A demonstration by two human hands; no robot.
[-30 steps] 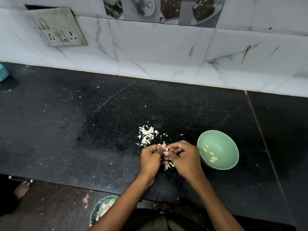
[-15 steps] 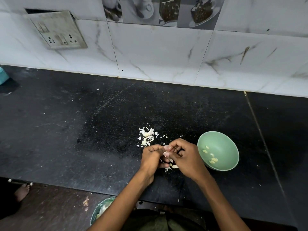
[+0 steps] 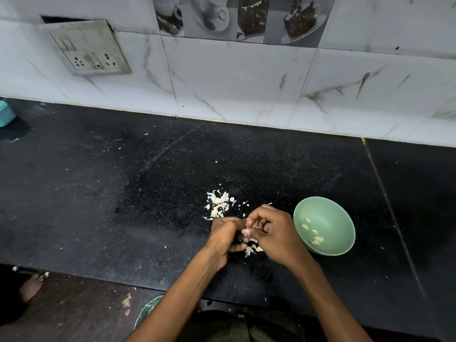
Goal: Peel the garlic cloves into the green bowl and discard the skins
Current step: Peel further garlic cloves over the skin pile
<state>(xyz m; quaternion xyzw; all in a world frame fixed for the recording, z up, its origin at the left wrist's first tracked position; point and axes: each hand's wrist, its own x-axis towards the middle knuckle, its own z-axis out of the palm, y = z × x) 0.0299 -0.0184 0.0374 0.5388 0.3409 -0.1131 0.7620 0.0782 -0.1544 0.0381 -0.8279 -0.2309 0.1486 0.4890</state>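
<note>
We saw the left hand (image 3: pixel 225 234) and right hand (image 3: pixel 274 233) meet over the black speckled bench (image 3: pixel 98 193), fingers curled and pinching a garlic clove (image 3: pixel 246 232) between them; only a pale tip showed, so we could not tell its long axis. Papery white skins (image 3: pixel 218 203) lay heaped just beyond the hands, more scraps (image 3: pixel 251 249) beneath them. The round, smooth green bowl (image 3: pixel 330 213) sat just right of the right hand, holding several peeled cloves (image 3: pixel 315 239), small and yellowish
</note>
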